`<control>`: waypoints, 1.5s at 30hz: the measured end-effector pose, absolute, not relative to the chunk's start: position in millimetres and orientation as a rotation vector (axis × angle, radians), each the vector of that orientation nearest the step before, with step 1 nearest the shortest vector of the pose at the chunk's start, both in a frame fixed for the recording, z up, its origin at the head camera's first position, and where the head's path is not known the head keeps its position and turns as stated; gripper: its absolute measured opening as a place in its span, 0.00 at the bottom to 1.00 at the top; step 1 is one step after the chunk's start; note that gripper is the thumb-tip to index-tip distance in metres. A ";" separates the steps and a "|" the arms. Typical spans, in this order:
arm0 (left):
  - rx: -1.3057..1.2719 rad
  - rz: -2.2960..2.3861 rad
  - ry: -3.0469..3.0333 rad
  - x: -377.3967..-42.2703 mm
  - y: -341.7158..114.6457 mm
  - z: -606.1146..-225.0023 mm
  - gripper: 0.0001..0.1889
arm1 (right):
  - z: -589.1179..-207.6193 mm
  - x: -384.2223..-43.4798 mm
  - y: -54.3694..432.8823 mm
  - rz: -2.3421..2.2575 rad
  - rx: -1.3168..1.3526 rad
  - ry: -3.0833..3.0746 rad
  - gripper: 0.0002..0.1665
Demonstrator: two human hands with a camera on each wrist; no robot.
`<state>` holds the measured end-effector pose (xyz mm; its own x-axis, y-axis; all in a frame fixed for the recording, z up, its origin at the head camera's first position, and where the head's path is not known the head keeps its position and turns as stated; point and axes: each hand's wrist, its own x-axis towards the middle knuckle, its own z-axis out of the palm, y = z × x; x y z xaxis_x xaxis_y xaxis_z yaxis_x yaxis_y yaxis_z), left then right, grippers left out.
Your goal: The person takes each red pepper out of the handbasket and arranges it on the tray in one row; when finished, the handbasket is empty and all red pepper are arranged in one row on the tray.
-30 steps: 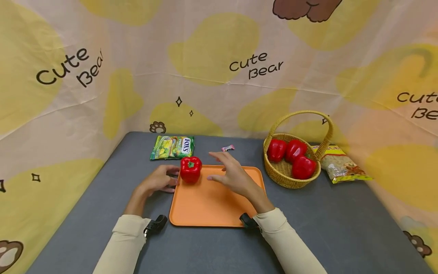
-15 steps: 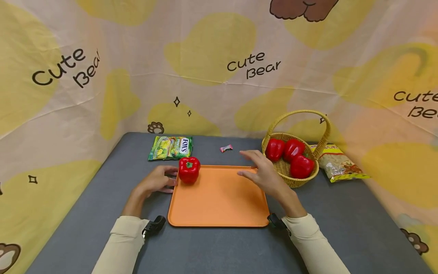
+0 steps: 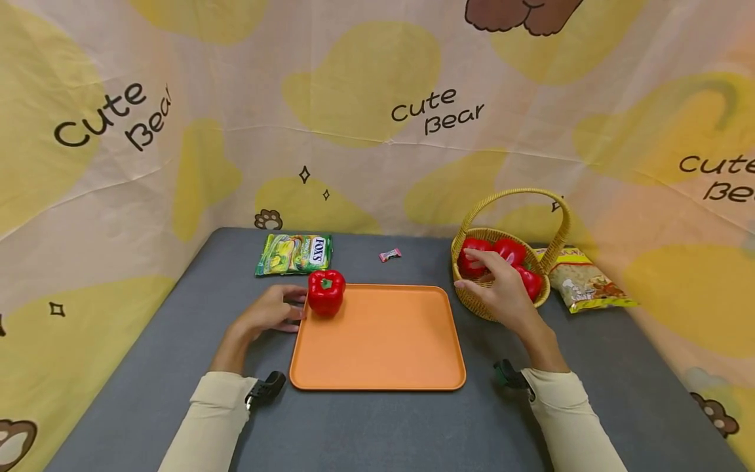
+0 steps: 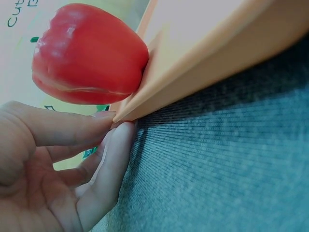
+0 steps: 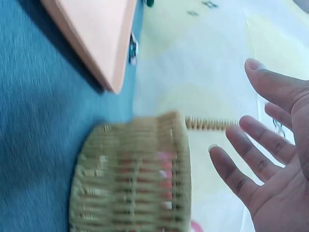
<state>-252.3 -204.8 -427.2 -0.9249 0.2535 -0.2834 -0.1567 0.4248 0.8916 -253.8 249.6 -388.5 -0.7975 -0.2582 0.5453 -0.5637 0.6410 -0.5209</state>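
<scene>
An orange tray (image 3: 383, 347) lies on the grey table, and a red bell pepper (image 3: 326, 298) with a green stem stands at its far left corner. My left hand (image 3: 272, 311) pinches the tray's left rim beside the pepper, thumb and fingertips meeting at the edge in the left wrist view. Over the near left side of a yellow wicker basket (image 5: 130, 183) hovers my right hand (image 3: 504, 295), fingers spread and holding nothing. Inside the basket are three red bell peppers (image 3: 510, 250), partly covered by this hand in the head view.
The basket's tall arched handle (image 3: 512, 193) rises above its opening. Behind the tray lie a green candy bag (image 3: 295, 254) and a small pink wrapped sweet (image 3: 390, 255). A yellow-topped food packet (image 3: 590, 285) leans beside the basket's right. A printed cloth (image 3: 354, 131) backs the table.
My right hand has moved right, from above the tray near the lone pepper to over the basket. The left hand stays at the tray's rim.
</scene>
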 end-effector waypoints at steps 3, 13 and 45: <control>0.079 1.505 2.305 -252.4 -204.3 -427.3 0.32 | -386.9 -254.4 262.8 0.983 0.583 -2.449 0.38; 0.074 1.509 2.301 -252.9 -204.7 -427.2 0.32 | -385.9 -253.8 299.1 0.976 0.365 -2.435 0.32; 0.075 1.518 2.300 -252.6 -206.3 -428.4 0.32 | -397.6 -252.9 359.5 0.900 0.159 -2.662 0.30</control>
